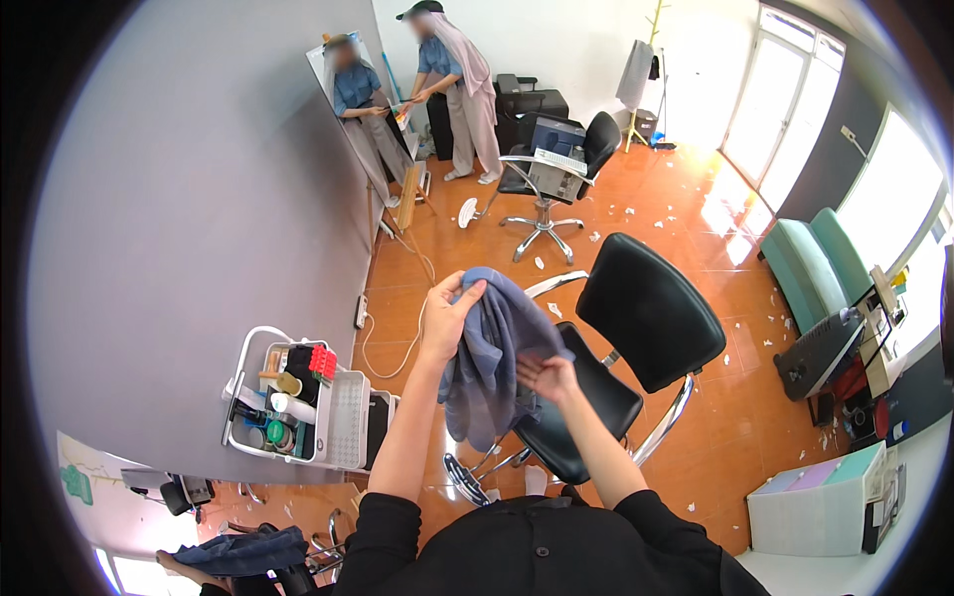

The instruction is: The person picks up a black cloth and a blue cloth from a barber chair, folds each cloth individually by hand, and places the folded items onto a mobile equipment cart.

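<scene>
A crumpled blue-grey cloth (pixel 492 357) hangs in front of me, above a black salon chair (pixel 648 313) with chrome armrests. My left hand (pixel 450 313) pinches its upper edge between thumb and fingers. My right hand (pixel 548 378) is at the cloth's lower right side, palm partly up and fingers spread, somewhat blurred; whether it grips any fabric is not clear. The cloth covers part of the chair's seat and near armrest. My feet in white socks are below, by the chair's metal footrest (pixel 466 480).
A white trolley (pixel 322 417) with bottles and brushes stands left, near a white cable (pixel 387 376). Another salon chair (pixel 544 179) holds boxes. A person (pixel 458 82) stands by a mirror (pixel 320 71). Paper scraps litter the floor. Right are a green sofa (pixel 801 261) and drawers (pixel 809 514).
</scene>
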`<control>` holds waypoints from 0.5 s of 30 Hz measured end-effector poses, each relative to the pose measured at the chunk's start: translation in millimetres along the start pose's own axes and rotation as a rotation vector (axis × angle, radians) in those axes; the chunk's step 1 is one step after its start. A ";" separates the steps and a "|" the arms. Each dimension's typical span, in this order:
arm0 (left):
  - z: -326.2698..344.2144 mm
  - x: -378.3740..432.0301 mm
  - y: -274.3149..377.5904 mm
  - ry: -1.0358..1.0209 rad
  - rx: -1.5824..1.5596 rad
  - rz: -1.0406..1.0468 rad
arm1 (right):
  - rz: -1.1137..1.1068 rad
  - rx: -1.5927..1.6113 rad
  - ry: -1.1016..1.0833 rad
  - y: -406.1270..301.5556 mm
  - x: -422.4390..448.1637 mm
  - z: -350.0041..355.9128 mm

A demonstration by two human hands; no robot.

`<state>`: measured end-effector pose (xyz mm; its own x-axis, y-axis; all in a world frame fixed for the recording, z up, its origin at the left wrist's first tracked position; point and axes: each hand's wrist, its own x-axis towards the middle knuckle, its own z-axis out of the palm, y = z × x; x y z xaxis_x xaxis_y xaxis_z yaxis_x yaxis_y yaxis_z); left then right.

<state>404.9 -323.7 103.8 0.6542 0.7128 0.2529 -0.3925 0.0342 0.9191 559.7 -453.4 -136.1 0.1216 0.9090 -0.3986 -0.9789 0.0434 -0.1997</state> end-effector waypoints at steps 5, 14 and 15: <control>-10.5 -3.5 3.4 -0.022 -0.077 -0.046 | 0.036 -0.269 -0.107 38.7 11.7 8.2; -48.9 -4.5 18.7 0.042 -0.089 -0.024 | -0.133 -0.838 0.001 -33.5 -4.9 13.7; -55.3 -6.1 20.6 0.087 -0.063 -0.019 | -0.170 -0.888 0.034 -52.2 -14.6 21.2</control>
<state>357.1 -288.6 104.5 0.6047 0.7695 0.2057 -0.4222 0.0906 0.9020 605.5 -460.1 -100.8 0.2720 0.9060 -0.3242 -0.4619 -0.1726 -0.8700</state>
